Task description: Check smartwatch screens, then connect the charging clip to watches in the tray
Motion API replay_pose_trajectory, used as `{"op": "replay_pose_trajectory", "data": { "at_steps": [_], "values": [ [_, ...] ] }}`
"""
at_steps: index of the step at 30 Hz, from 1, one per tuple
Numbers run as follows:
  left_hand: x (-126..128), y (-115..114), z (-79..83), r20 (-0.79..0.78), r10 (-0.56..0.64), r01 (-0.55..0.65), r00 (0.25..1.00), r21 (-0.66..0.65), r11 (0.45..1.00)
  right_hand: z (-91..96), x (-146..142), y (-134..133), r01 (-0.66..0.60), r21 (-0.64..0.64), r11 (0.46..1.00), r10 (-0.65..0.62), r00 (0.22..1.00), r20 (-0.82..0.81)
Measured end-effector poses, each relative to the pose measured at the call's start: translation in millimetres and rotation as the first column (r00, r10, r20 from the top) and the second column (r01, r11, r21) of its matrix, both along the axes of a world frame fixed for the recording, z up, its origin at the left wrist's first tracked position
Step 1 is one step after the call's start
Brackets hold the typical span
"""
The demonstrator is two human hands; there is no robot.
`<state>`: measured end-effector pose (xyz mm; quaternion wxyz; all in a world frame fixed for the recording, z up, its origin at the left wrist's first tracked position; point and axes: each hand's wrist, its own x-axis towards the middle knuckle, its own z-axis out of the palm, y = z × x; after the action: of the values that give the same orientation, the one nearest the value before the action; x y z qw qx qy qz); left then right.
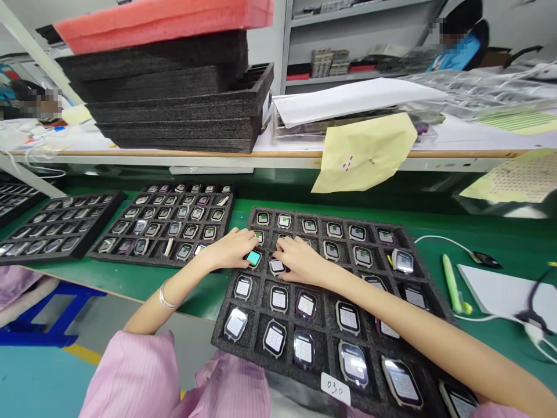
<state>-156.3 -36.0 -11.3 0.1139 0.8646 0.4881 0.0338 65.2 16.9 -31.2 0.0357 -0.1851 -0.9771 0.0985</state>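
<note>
Smartwatch bodies without straps sit in the cells of a black foam tray (313,363) on the bench before me. My left hand (232,248) reaches over the tray's left edge, its thumb and fingers bent about a smartwatch with a lit green screen (253,259). One column to the right, my right hand (302,262) has its thumb and curled fingers around a smartwatch with a pale list on its screen (277,266). Both watches are in or just above their cells; I cannot tell which. Several neighbouring watches show similar pale lists; the back rows show green patches.
More foam trays of watches (161,229) stand to the left. A shelf above the bench carries stacked black foam trays (174,104) under pink foam (165,23). Right of my tray lie a green pen-like tool (451,284), white cables and white paper (509,296). Other people sit beyond.
</note>
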Motion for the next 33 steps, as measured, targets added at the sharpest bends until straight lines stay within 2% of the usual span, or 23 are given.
{"op": "replay_pose_trajectory", "data": {
  "at_steps": [3, 6, 8, 9, 10, 12, 13, 15, 16, 18, 20, 21, 23, 24, 26, 28, 31, 33],
  "values": [
    [4, -6, -7.2, -0.057, 0.0, -0.002, 0.998, -0.028, 1.0, 1.5, 1, 4, 0.031, -0.083, 0.996, -0.035, 0.998, -0.049],
    [4, -6, -13.7, -0.027, 0.003, -0.004, 1.0, -0.037, 0.999, 4.7, 10, 7, 0.055, -0.174, 0.983, -0.078, 0.989, -0.129],
    [2, -6, -16.8, 0.036, 0.011, -0.01, 0.999, -0.032, 0.999, 9.0, 19, 8, 0.058, -0.345, 0.937, -0.146, 0.961, -0.236],
    [1, -6, -18.5, 0.079, 0.014, -0.012, 0.997, -0.028, 1.0, 11.7, 23, 8, 0.043, -0.475, 0.879, -0.208, 0.931, -0.301],
    [-1, -6, -20.5, 0.131, 0.015, -0.012, 0.991, -0.024, 1.0, 14.6, 28, 7, 0.011, -0.609, 0.793, -0.284, 0.891, -0.355],
    [-2, -7, -24.8, 0.257, 0.018, -0.015, 0.966, -0.015, 1.0, 21.0, 36, 3, -0.08, -0.805, 0.588, -0.43, 0.812, -0.395],
    [-1, -8, -26.4, 0.328, 0.025, -0.024, 0.944, -0.01, 1.0, 24.5, 39, -1, -0.109, -0.851, 0.514, -0.477, 0.788, -0.39],
    [5, -9, -25.4, 0.451, 0.048, -0.057, 0.891, 0.007, 0.998, 31.4, 44, -8, -0.135, -0.892, 0.431, -0.554, 0.741, -0.38],
    [10, -9, -21.7, 0.52, 0.059, -0.074, 0.852, 0.008, 0.997, 34.9, 46, -12, -0.145, -0.897, 0.417, -0.587, 0.711, -0.388],
    [25, -9, -6.6, 0.711, 0.079, -0.083, 0.699, -0.029, 0.996, 40.9, 48, -18, -0.154, -0.886, 0.437, -0.648, 0.63, -0.428],
    [43, -7, 16.4, 0.919, 0.119, -0.03, 0.375, -0.117, 0.993, 45.0, 50, -20, -0.142, -0.864, 0.482, -0.682, 0.559, -0.472],
    [52, -6, 28.8, 0.96, 0.132, 0.003, 0.246, -0.137, 0.991, 46.1, 51, -20, -0.135, -0.857, 0.498, -0.69, 0.537, -0.485],
    [69, -5, 50.1, 0.988, 0.138, 0.039, 0.068, -0.141, 0.989, 46.7, 55, -19, -0.128, -0.855, 0.503, -0.701, 0.518, -0.491],
    [76, -4, 57.3, 0.988, 0.154, 0.066, 0.012, -0.155, 0.986, 46.5, 57, -19, -0.133, -0.857, 0.497, -0.702, 0.518, -0.488],
    [87, -4, 63.5, 0.97, 0.235, 0.156, -0.066, -0.222, 0.962, 46.4, 60, -18, -0.151, -0.865, 0.479, -0.705, 0.521, -0.481],
    [94, -3, 60.5, 0.928, 0.36, 0.261, -0.093, -0.326, 0.909, 47.7, 64, -20, -0.163, -0.873, 0.459, -0.707, 0.528, -0.47],
    [97, -4, 49.4, 0.873, 0.484, 0.284, -0.058, -0.45, 0.846, 51.3, 67, -22, -0.163, -0.88, 0.447, -0.717, 0.522, -0.461],
    [95, -5, 43.7, 0.87, 0.493, 0.231, -0.003, -0.479, 0.847, 53.2, 69, -22, -0.152, -0.877, 0.455, -0.724, 0.509, -0.464]
  ]
}}
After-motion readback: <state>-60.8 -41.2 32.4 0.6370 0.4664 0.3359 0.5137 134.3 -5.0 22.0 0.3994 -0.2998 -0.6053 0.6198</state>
